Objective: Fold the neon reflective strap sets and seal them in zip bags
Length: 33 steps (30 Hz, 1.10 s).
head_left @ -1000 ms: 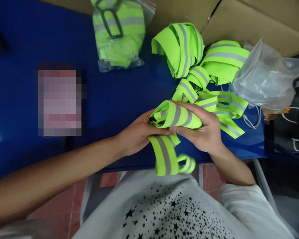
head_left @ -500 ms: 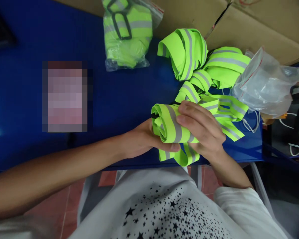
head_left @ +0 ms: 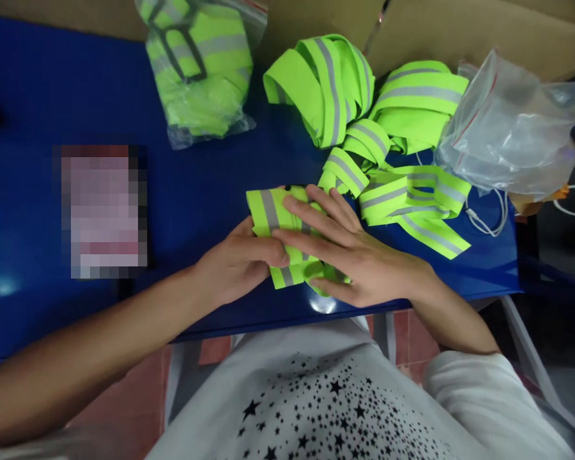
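A folded neon-yellow reflective strap (head_left: pixel 271 207) with grey stripes lies at the table's near edge, between my two hands. My left hand (head_left: pixel 239 262) grips its left side, thumb on top and the other fingers hidden beneath. Over the strap's right part, my right hand (head_left: pixel 354 255) rests with its fingers stretched out and spread, touching the cloth. A loose end of the strap bulges out below the right fingers. Just beyond the hands lie more neon straps: a loose roll (head_left: pixel 323 89), a thick folded bundle (head_left: pixel 421 99) and a looser tangle (head_left: pixel 412 198).
A clear zip bag (head_left: pixel 206 83) of neon straps stands at the back left. Several clear plastic bags (head_left: pixel 517 134) and a white cable (head_left: pixel 489 223) sit at the right. Cardboard boxes (head_left: pixel 508 32) line the back of the blue table (head_left: pixel 191 185). A blurred-out object (head_left: pixel 104 214) lies left.
The rolled strap has come down flatter and further left. My right hand's fingers have spread out over it, after being curled around it. The camera view has shifted slightly.
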{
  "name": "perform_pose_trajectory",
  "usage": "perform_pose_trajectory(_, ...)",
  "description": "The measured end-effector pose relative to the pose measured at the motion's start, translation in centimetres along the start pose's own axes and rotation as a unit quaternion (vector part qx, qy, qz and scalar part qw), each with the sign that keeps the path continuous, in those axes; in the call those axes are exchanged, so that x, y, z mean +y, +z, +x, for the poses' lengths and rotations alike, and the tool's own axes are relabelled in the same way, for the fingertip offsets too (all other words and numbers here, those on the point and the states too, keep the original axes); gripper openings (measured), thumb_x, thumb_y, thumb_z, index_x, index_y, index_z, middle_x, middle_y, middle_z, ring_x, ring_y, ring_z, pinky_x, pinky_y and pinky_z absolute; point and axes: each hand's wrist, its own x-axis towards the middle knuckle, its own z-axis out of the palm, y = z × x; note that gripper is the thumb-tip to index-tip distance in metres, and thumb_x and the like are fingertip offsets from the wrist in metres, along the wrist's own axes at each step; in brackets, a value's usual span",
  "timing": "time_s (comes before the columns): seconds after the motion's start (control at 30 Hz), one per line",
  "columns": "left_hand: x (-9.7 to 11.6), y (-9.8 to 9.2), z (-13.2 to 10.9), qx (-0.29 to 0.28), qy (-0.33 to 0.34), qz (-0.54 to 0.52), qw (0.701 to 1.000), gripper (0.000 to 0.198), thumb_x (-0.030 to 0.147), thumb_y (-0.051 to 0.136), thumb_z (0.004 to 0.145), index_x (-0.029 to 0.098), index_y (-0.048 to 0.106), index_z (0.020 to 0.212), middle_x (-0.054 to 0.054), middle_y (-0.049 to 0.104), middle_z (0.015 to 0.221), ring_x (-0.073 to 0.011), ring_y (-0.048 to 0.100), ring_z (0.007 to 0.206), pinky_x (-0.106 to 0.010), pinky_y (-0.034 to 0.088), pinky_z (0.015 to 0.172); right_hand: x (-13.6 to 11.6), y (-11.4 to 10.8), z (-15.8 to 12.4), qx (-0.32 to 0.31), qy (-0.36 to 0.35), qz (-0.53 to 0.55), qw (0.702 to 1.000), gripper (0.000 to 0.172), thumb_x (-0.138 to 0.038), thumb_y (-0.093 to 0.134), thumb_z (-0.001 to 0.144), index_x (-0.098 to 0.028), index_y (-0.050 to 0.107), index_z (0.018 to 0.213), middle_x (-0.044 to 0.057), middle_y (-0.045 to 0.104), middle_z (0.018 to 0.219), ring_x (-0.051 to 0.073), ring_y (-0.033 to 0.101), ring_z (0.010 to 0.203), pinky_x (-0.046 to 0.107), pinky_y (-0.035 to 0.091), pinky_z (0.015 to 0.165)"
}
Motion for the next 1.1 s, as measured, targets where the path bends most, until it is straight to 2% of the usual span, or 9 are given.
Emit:
perform_pose_trajectory(0.13, -0.1, 0.3, -0.2, -0.008, -0.026, 0.033, 0.999, 0.074, 0.001, 0.069, 0.051, 0.029, 0.048, 0.116, 0.009, 0.068, 0.088, -0.0142, 0.064, 0.074, -0.022, 0.048, 0.063, 0.9, -1.5, 0.1, 0.091, 0.063, 0.147, 0.983, 0.076, -0.047, 0.073, 0.093, -0.025, 0.040, 0.158, 0.011, 0.043, 0.165, 0.026, 0.035, 0.158, 0.047, 0.036, 0.129)
perform_pose_trajectory(0.2, -0.1, 0.5, -0.5, -0.022, -0.037, 0.046, 0.998, 0.081, 0.001, 0.071, 0.051, 0.031, 0.042, 0.119, 0.009, 0.068, 0.092, -0.0150, 0.065, 0.075, -0.021, 0.048, 0.062, 1.2, -1.6, 0.0, 0.066, 0.090, 0.185, 0.976, 0.087, -0.051, 0.082, 0.085, -0.025, 0.041, 0.157, 0.010, 0.047, 0.163, 0.026, 0.041, 0.155, 0.045, 0.041, 0.126)
perform_pose_trajectory(0.3, 0.1, 0.6, -0.7, -0.027, -0.038, 0.060, 0.997, 0.076, 0.000, 0.070, 0.052, 0.028, 0.042, 0.117, 0.008, 0.066, 0.086, -0.0140, 0.062, 0.071, -0.020, 0.044, 0.055, 0.9, -1.3, 0.1, 0.010, 0.092, 0.224, 0.970, 0.097, -0.050, 0.088, 0.077, -0.026, 0.041, 0.158, 0.011, 0.046, 0.164, 0.027, 0.046, 0.152, 0.046, 0.041, 0.126)
perform_pose_trajectory(0.43, 0.4, 0.6, -0.8, -0.028, -0.034, 0.077, 0.996, 0.083, -0.002, 0.067, 0.053, 0.032, 0.038, 0.124, 0.006, 0.069, 0.093, -0.0183, 0.067, 0.079, -0.021, 0.043, 0.056, -0.6, -0.9, 0.5, 0.025, 0.121, 0.251, 0.960, 0.104, -0.051, 0.091, 0.072, -0.026, 0.040, 0.159, 0.011, 0.042, 0.167, 0.029, 0.044, 0.153, 0.048, 0.041, 0.125)
perform_pose_trajectory(0.57, 0.1, 0.2, -0.6, -0.017, -0.028, 0.102, 0.994, 0.082, -0.002, 0.069, 0.055, 0.033, 0.041, 0.123, 0.006, 0.066, 0.089, -0.0159, 0.063, 0.070, -0.021, 0.035, 0.053, -1.4, -0.5, 0.7, 0.051, 0.193, 0.243, 0.949, 0.086, -0.044, 0.088, 0.080, -0.023, 0.049, 0.154, 0.011, 0.051, 0.161, 0.028, 0.051, 0.149, 0.044, 0.045, 0.123)
perform_pose_trajectory(0.67, -0.1, -0.1, -0.4, -0.027, -0.026, 0.081, 0.996, 0.078, -0.002, 0.070, 0.055, 0.032, 0.041, 0.120, 0.007, 0.064, 0.087, -0.0146, 0.061, 0.070, -0.023, 0.038, 0.056, -1.0, -0.5, 0.5, 0.062, 0.206, 0.236, 0.948, 0.069, -0.039, 0.083, 0.086, -0.022, 0.056, 0.147, 0.009, 0.060, 0.153, 0.026, 0.059, 0.141, 0.039, 0.051, 0.117)
perform_pose_trajectory(0.87, 0.1, 0.6, -0.5, -0.049, -0.055, 0.005, 0.997, 0.071, 0.011, 0.083, 0.062, 0.028, 0.049, 0.121, 0.004, 0.069, 0.098, -0.0182, 0.068, 0.086, -0.028, 0.052, 0.073, 0.4, -1.1, -0.3, 0.095, 0.242, 0.269, 0.927, 0.059, -0.042, 0.083, 0.085, -0.023, 0.064, 0.138, 0.003, 0.076, 0.124, 0.022, 0.075, 0.107, 0.033, 0.064, 0.090)
perform_pose_trajectory(1.0, -0.3, 1.2, -0.5, -0.019, -0.059, -0.034, 0.998, 0.068, 0.018, 0.084, 0.066, 0.027, 0.055, 0.126, 0.000, 0.073, 0.107, -0.0234, 0.071, 0.099, -0.031, 0.054, 0.078, 1.0, -0.4, -0.7, 0.140, 0.253, 0.298, 0.910, 0.058, -0.047, 0.079, 0.089, -0.023, 0.063, 0.139, 0.004, 0.075, 0.124, 0.023, 0.075, 0.107, 0.035, 0.065, 0.086)
perform_pose_trajectory(1.1, -0.6, 1.2, -0.4, -0.043, -0.087, -0.041, 0.994, 0.055, 0.031, 0.085, 0.070, 0.023, 0.065, 0.120, -0.005, 0.075, 0.113, -0.0301, 0.069, 0.111, -0.034, 0.056, 0.081, 0.7, -0.4, -0.8, 0.156, 0.230, 0.255, 0.926, 0.057, -0.046, 0.075, 0.092, -0.026, 0.059, 0.143, 0.004, 0.074, 0.126, 0.023, 0.074, 0.110, 0.037, 0.065, 0.090)
